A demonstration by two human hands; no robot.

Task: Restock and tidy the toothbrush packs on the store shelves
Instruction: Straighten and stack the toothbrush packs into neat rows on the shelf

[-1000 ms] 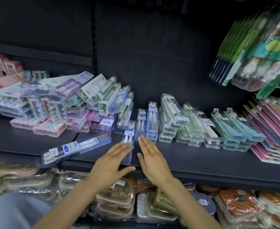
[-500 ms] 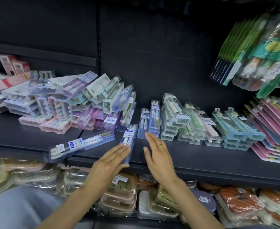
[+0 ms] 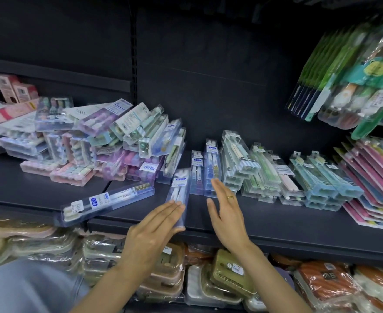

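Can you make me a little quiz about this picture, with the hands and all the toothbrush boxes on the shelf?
1. True or false: the left hand has its straight fingers lying on a clear toothbrush pack.
2. Which hand wears a gold ring? A) left B) right C) both
3. Fill in: the long clear pack lying slantwise at the left hangs over the front edge of the ______.

Key
1. True. The fingers lie flat on the pack, not curled round it.
2. B. The ring shows on the right hand, which is open and holds nothing.
3. Shelf.
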